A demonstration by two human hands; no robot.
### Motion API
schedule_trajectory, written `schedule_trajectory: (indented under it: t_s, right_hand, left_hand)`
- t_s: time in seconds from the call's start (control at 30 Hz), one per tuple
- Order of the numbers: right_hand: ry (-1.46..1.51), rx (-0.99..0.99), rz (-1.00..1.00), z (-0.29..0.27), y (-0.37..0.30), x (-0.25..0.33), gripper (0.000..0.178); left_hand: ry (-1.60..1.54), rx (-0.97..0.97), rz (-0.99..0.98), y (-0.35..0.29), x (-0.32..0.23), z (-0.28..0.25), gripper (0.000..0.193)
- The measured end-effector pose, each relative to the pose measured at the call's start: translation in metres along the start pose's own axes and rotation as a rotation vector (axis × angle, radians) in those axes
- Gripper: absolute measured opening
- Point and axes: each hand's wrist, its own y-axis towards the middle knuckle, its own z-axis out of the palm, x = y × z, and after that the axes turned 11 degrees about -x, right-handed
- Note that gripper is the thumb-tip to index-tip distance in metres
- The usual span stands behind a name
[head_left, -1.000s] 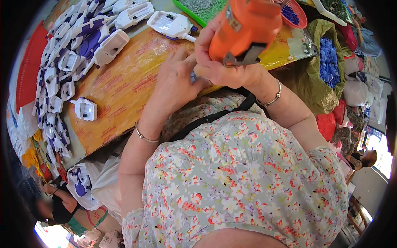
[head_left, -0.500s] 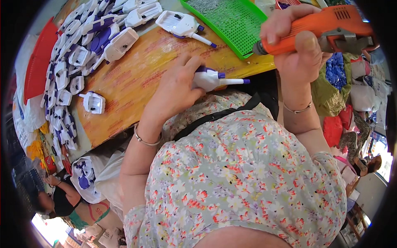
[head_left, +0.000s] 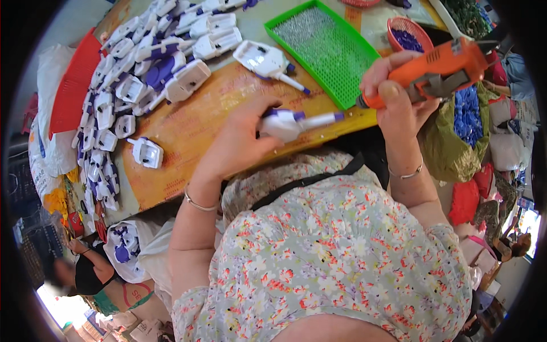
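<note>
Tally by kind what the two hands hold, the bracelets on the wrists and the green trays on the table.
Orange power driver, in the right hand: 1
White-and-purple plastic device, in the left hand: 1
Silver-coloured bracelets: 2
Green perforated tray: 1
Total: 5

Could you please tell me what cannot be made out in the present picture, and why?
All in the head view:
- Rear end of the long white-and-purple plastic piece: hidden by the bare left hand.
- Part of the orange plastic-bodied power tool: covered by the bare right hand.
- Tiny silvery pieces in the green rectangular plastic tray: too small to identify.
- Reddish plastic basket: cut off by the top edge.
</note>
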Motion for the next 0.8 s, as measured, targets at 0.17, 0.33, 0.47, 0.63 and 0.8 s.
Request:
schedule_trajectory:
  t_s: [0.17, 0.33, 0.47, 0.63, 0.8]
  right_hand:
    - [0.165, -0.008, -0.015, -0.004, -0.001, 0.0, 0.027]
    - [0.157, -0.015, 0.003, -0.001, -0.003, 0.003, 0.03]
    - [-0.005, -0.004, -0.024, -0.012, 0.002, 0.009, 0.038]
    - [-0.021, -0.018, -0.044, -0.013, 0.002, 0.007, 0.037]
    - [-0.031, 0.009, 0.011, 0.002, -0.001, 0.006, 0.029]
  left_hand:
    - [-0.163, -0.133, -0.168, 0.074, 0.011, -0.03, 0.04]
    - [0.232, 0.031, 0.232, 0.126, 0.058, -0.037, 0.055]
    - [0.688, 0.26, 0.172, 0.13, 0.048, -0.044, 0.068]
    - [0.783, 0.13, 0.213, 0.085, 0.03, -0.037, 0.076]
    - [0.608, -0.007, 0.088, 0.033, 0.029, -0.028, 0.07]
